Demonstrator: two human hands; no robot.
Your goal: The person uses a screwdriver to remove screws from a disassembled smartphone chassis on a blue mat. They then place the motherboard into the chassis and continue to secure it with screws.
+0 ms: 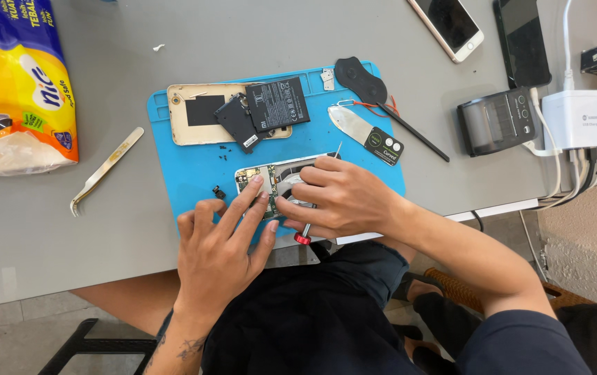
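Back cover [194, 114] and battery [277, 104] lie removed at 12 o'clock; right hand [340, 198] grips screwdriver [304, 235], left hand [218, 243] open, steadying phone [274, 177].

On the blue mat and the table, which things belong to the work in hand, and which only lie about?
In use:
opened phone
screwdriver in right hand
left hand
blue mat

Lying about:
battery
back cover
tweezers
white phone
tissue pack
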